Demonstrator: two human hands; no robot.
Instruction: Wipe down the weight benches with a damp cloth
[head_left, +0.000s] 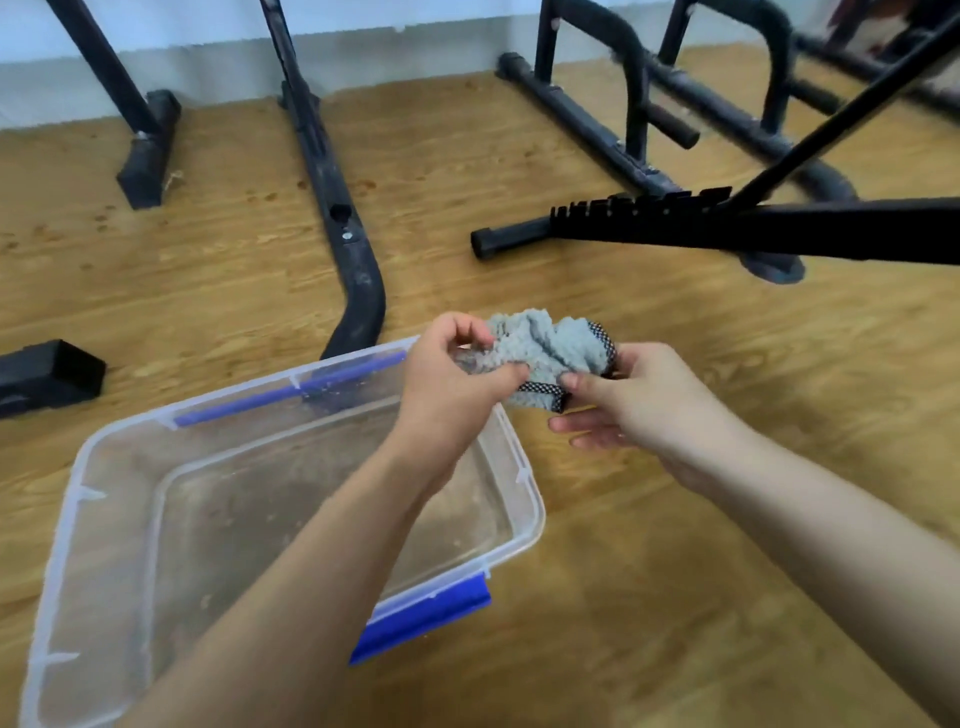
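Wood-grain flooring (649, 597) fills the scene, with black gym frames standing along a pale wall at the far edge. On the floor near the person sits a clear plastic tub (535, 512) with blue latches; a shallow layer of water seems to lie in it, though the glare makes that hard to confirm.

Both hands are closed on a grey nubbly cloth (545, 345) with dark checked trim. The left hand (452, 384) pinches the cloth's left end between thumb and fingertips, and the right hand (639, 400) grips its right end from below — the bundle is bunched between them, its long axis running left to right, held just over the tub's far right corner.

My reading is that the cloth is being wrung or unfolded, with wiping not yet begun. What the coming move turns on is where the bench lies: a black bench frame (779, 228), with a notched adjuster rail, juts in from the right, beyond and to the right of the hands. The right hand is the nearer one — it would likely carry the cloth up and outward.
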